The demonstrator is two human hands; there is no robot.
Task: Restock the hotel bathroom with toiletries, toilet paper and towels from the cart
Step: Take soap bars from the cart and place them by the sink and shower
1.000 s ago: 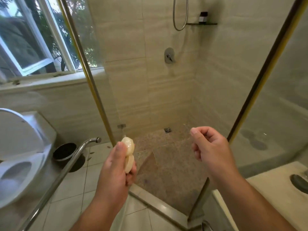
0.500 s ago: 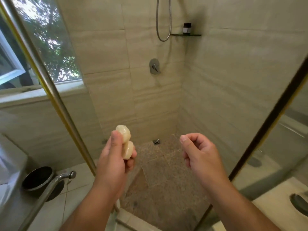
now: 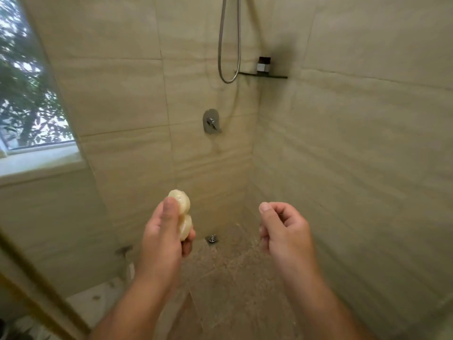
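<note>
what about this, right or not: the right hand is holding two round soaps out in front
Not right. The head view shows the left hand holding the two round soaps out in front; the right hand is curled and holds nothing.

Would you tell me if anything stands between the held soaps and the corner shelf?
Nothing visible stands between the soaps in the left hand and the shelf; one small bottle stands on it.

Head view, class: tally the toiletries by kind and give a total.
Round cream soap bars, gripped in the left hand: 2
Small dark bottle with white label, on the black wall shelf: 1
Total: 3
</note>
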